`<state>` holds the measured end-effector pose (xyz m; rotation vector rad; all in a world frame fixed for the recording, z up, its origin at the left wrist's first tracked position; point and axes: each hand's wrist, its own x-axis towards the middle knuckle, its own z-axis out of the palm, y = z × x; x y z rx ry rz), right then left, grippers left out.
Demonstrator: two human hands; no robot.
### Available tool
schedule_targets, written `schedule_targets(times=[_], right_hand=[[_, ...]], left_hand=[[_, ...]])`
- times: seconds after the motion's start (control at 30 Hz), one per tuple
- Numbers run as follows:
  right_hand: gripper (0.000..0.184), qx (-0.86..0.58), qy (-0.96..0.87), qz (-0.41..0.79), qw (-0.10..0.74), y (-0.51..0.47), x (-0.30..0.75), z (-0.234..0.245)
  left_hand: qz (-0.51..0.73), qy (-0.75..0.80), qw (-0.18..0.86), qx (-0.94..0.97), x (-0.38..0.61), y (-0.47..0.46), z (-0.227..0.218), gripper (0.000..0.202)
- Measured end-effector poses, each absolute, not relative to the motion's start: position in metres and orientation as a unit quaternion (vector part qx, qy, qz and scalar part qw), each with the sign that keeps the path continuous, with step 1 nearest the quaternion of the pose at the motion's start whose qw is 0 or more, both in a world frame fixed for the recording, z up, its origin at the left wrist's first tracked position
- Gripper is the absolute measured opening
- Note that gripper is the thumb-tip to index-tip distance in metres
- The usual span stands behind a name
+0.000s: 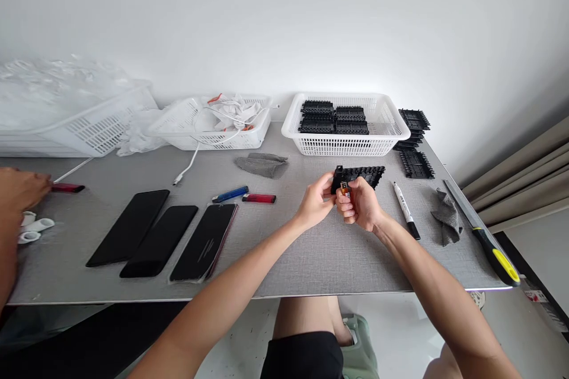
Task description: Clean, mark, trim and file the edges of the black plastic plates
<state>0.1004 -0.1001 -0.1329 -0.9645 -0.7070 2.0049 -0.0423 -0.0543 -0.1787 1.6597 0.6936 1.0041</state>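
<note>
My left hand [315, 200] grips a black toothed plastic panel [371, 175] by its left end, holding it above the table. My right hand [363, 206] is closed around an orange lighter [345, 190], its metal top close against the panel's near side. More of these black panels lie in a white basket [347, 145] behind my hands. A stack of black panels [412, 130] stands to the basket's right, with a single panel [416, 164] in front of it. Right of my right hand lies a white marker [404, 207] with a black cap.
A grey rag [446, 217] and a flat file [493, 254] lie at the right edge. Leftward are a blue lighter [230, 193], a red lighter [259, 198], another grey cloth [261, 164] and phones [204, 243]. Another person's hand [24, 188] rests at far left.
</note>
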Motion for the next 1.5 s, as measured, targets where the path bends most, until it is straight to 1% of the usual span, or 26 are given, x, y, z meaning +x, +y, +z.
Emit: schedule_targets(times=[0.13, 0.27, 0.5, 0.67, 0.73, 0.8, 0.97, 1.07, 1.13, 1.3, 1.5], right_hand=[[0.025, -0.396, -0.255, 0.78, 0.413, -0.1, 0.103, -0.131], [0.028, -0.395, -0.243, 0.76, 0.455, -0.099, 0.111, -0.129], [0.029, -0.402, -0.205, 0.727, 0.518, -0.097, 0.135, -0.127], [0.032, -0.412, -0.2, 0.708, 0.537, -0.098, 0.143, -0.125], [0.036, -0.411, -0.219, 0.711, 0.528, -0.098, 0.14, -0.125], [0.038, -0.404, -0.242, 0.726, 0.5, -0.099, 0.134, -0.125], [0.03, -0.385, -0.297, 0.779, 0.395, -0.101, 0.118, -0.126], [0.029, -0.386, -0.319, 0.787, 0.361, -0.101, 0.113, -0.127], [0.029, -0.388, -0.324, 0.787, 0.354, -0.101, 0.111, -0.127], [0.027, -0.39, -0.327, 0.784, 0.356, -0.101, 0.109, -0.128], [0.023, -0.404, -0.29, 0.772, 0.396, -0.099, 0.112, -0.126]], left_hand=[[0.424, 0.292, 0.532, 0.673, -0.043, -0.053, -0.177, 0.049], [0.442, 0.287, 0.543, 0.654, -0.045, -0.049, -0.175, 0.047], [0.453, 0.283, 0.545, 0.646, -0.046, -0.048, -0.174, 0.052], [0.461, 0.294, 0.555, 0.627, -0.047, -0.046, -0.173, 0.06], [0.461, 0.292, 0.555, 0.628, -0.047, -0.046, -0.173, 0.057], [0.46, 0.288, 0.553, 0.632, -0.046, -0.046, -0.173, 0.053], [0.462, 0.282, 0.543, 0.642, -0.043, -0.047, -0.175, 0.049], [0.455, 0.279, 0.52, 0.667, -0.042, -0.048, -0.178, 0.045], [0.451, 0.277, 0.5, 0.685, -0.042, -0.049, -0.179, 0.043], [0.444, 0.277, 0.473, 0.709, -0.042, -0.052, -0.18, 0.049], [0.443, 0.271, 0.473, 0.712, -0.043, -0.053, -0.177, 0.046]])
